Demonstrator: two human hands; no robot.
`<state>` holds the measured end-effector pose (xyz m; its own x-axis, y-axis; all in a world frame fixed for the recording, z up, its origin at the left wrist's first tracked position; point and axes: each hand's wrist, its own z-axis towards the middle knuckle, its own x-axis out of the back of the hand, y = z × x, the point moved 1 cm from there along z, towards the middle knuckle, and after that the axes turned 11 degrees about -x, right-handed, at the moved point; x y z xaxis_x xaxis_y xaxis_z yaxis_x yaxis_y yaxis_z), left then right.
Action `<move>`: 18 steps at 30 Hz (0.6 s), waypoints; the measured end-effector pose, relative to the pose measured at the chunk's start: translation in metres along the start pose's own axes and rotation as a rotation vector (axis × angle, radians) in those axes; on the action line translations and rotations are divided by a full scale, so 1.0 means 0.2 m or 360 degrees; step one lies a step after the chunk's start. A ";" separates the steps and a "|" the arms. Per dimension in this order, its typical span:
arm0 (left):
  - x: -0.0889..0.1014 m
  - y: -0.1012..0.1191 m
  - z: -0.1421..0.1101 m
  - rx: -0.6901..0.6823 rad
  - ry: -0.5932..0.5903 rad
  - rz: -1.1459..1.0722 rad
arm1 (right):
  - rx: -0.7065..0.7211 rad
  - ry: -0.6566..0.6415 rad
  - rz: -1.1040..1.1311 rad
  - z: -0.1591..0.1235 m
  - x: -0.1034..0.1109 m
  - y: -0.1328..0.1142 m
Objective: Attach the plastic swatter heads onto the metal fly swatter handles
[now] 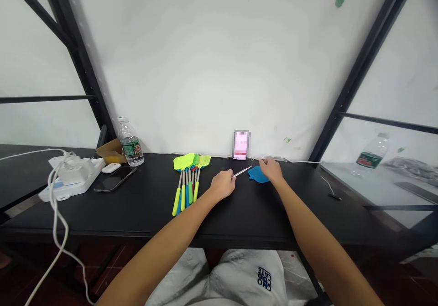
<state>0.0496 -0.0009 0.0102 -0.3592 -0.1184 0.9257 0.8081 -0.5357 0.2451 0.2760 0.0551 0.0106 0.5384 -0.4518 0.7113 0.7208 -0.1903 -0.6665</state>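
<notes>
My left hand (223,184) is closed in a fist around the handle end of a fly swatter, with its thin silver rod (242,172) sticking out to the right. The rod's tip comes close to a blue fly swatter head (258,174); I cannot tell whether the two are joined. My right hand (271,169) has its fingers bent at the right side of the blue head and covers part of it. Left of my hands lies a bunch of fly swatters (187,180), with yellow, green and blue handles and mesh heads toward the wall.
A lit phone (241,145) leans on the wall behind my hands. At the left are a water bottle (130,142), a dark phone (115,178), a white case (111,168), a cardboard box (112,152) and a white power strip (73,178) with cables. A small black cable piece (334,197) lies right.
</notes>
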 end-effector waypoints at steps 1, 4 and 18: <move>0.00 0.00 0.00 0.0014 -0.0016 0.0008 | -0.0079 0.0002 -0.0159 0.02 0.02 0.03; 0.01 0.00 -0.01 0.0055 -0.0038 0.0045 | -0.0296 -0.0116 -0.0478 0.06 0.06 0.09; 0.08 -0.01 -0.02 0.0086 -0.0155 0.0220 | -0.0436 -0.0249 -0.0683 0.06 0.05 0.11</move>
<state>0.0409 -0.0045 0.0230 -0.1981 -0.1049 0.9746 0.8716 -0.4737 0.1262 0.3019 0.0580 0.0061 0.2937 -0.1518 0.9438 0.7614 -0.5598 -0.3270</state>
